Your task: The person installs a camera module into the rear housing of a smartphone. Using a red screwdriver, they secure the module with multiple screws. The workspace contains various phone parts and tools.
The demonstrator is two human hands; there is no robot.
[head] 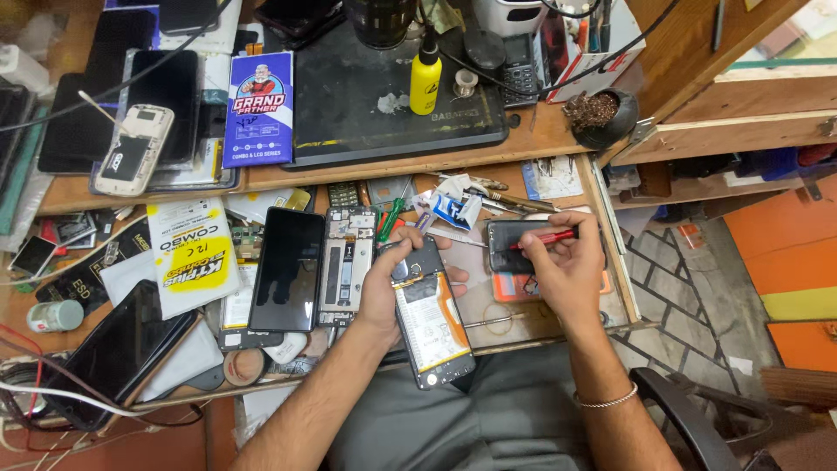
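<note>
The left hand [384, 283] grips an opened phone [430, 318], battery exposed, jutting past the counter [558, 327] edge over the lap. The right hand [567, 270] pinches a red screwdriver [542, 238]; parts crowd both sides.

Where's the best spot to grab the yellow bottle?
Probably round the yellow bottle's body, coming from the front, the near side. It stands upright on the dark mat; its black nozzle is thin, and cables cross behind it.
</note>
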